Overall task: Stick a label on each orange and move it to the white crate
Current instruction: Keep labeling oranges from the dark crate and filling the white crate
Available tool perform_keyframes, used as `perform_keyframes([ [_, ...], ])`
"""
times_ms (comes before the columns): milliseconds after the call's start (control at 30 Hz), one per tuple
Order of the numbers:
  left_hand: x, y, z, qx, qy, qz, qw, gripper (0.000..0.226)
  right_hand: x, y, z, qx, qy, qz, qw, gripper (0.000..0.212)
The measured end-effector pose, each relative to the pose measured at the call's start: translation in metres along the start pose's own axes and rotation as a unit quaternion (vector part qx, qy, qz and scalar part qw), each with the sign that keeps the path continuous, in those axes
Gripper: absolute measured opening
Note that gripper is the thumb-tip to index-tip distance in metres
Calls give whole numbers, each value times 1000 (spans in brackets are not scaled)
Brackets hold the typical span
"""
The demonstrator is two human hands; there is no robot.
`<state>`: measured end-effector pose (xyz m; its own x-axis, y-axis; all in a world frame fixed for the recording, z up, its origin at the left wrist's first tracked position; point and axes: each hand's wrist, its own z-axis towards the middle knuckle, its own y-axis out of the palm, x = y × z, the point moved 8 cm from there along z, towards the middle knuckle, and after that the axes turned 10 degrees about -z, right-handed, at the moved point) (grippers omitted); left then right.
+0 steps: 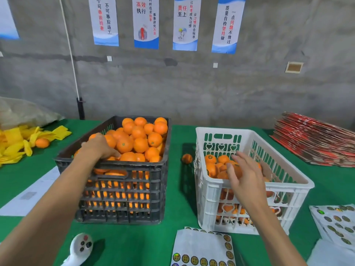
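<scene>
I see my left hand (99, 145) reaching into the black crate (123, 189), fingers curled over an orange (110, 140). My right hand (244, 173) hovers open above the white crate (249, 191), holding nothing. Label sheet (203, 248) lies nearest me.

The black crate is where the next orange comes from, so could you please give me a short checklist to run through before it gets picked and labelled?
1. Supply: the black crate is heaped with oranges. Ok.
2. Left hand on an orange: it rests on the pile at the near left corner, but whether the fingers have closed round one is hidden. Cannot tell.
3. Right hand free for a label: fingers spread over the white crate, holding nothing. Ok.
4. Labels in reach: the sticker sheet in front has a row left. Ok.
5. Room in the white crate: partly filled. Ok.
6. Strays: a loose orange lies between the crates. Not ok.
</scene>
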<state>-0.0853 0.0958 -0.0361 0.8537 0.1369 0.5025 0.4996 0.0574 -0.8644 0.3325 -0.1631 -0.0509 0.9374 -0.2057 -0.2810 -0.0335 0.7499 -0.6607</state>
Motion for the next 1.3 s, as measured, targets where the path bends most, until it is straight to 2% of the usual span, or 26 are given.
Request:
perform_keyframes([
  [67,-1,4,0,-15,-19,2,1000,135,-8,1,-2,5,-12,24,1000,33],
  [133,-1,12,-4,-37,-37,7,999,134,-13,3,-6,8,-20,34,999,31],
  [200,1,13,-9,-32,-28,18,999,118,-16,3,-10,11,-31,45,998,29],
  [267,6,7,-15,-1,-2,8,1000,92,-18,2,-13,12,-42,61,997,28],
  [367,24,-11,-34,115,91,-79,986,59,-23,-2,-18,33,-61,84,994,25],
  [467,58,-27,-79,223,270,-182,919,31,-33,-6,-24,53,-85,105,989,22],
  [567,90,-23,-145,249,418,-252,836,19,-42,-9,-35,67,-105,130,984,20],
  [667,108,15,-206,217,504,-309,777,16,-53,-6,-54,60,-129,150,978,20],
  [800,109,95,-257,123,550,-347,750,18,-60,11,-88,11,-154,160,975,17],
  [900,91,155,-258,16,478,-401,781,19,-41,29,-118,-54,-112,165,978,15],
  [967,74,194,-252,-64,372,-435,818,18,-25,45,-141,-124,-72,170,975,14],
  [1033,54,232,-249,-124,266,-465,835,18,-17,65,-163,-209,-64,161,963,14],
  [1100,37,259,-248,-155,193,-494,833,19,-15,84,-187,-289,-84,133,944,25],
  [1167,23,279,-248,-174,141,-514,828,16,-14,98,-208,-337,-100,115,929,47],
  [1233,14,292,-249,-189,108,-529,820,14,-9,105,-222,-350,-98,110,925,62],
  [1300,12,299,-250,-202,97,-540,811,13,-6,106,-228,-342,-97,109,928,67],
])
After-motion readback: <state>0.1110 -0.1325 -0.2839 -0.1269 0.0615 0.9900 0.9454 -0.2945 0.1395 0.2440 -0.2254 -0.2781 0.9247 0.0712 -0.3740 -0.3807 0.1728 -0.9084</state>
